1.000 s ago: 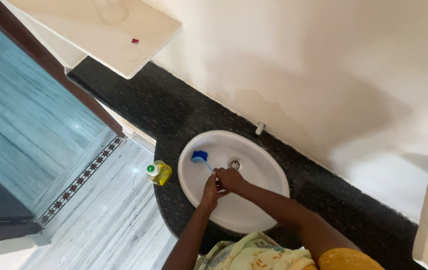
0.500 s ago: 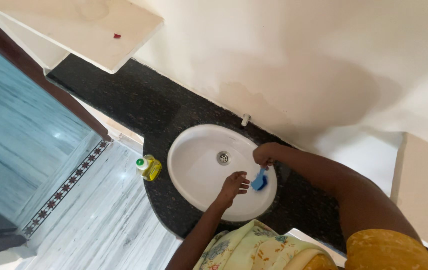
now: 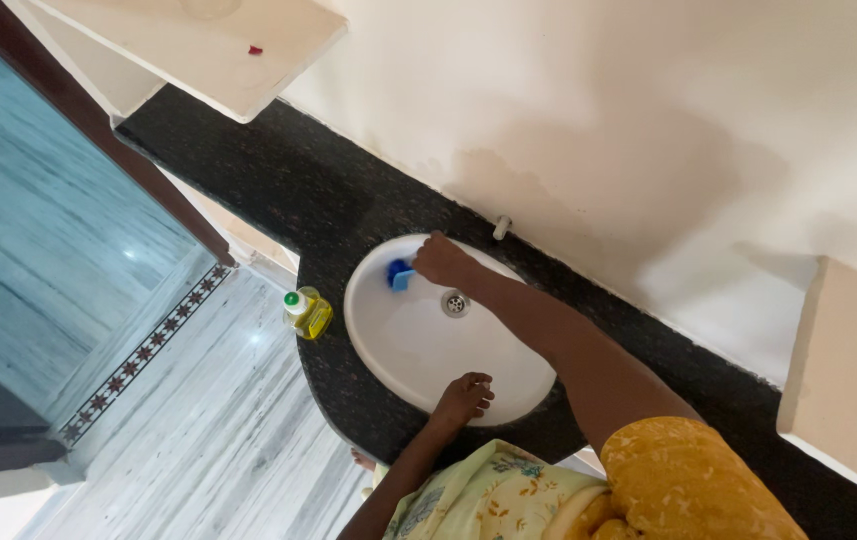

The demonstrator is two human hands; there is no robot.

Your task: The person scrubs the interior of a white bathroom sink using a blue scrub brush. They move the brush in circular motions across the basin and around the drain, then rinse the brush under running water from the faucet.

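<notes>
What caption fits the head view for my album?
Right hand scrubs white sink with blue brush; left hand rests on rim.

This is a washroom corner in a home. An oval white ceramic washbasin (image 3: pixel 418 345) with a metal drain (image 3: pixel 455 302) is sunk into a curved black speckled stone counter (image 3: pixel 278 190) that runs along a cream painted wall (image 3: pixel 598 110) (the paint is stained in patches above the basin). A small yellow bottle with a green cap (image 3: pixel 307 311) stands on the counter's edge. Below lie a pale grey marble-look floor (image 3: pixel 208 440) with a patterned tile border (image 3: pixel 143 350), and a cream stone shelf (image 3: pixel 218 50) juts out above.
</notes>
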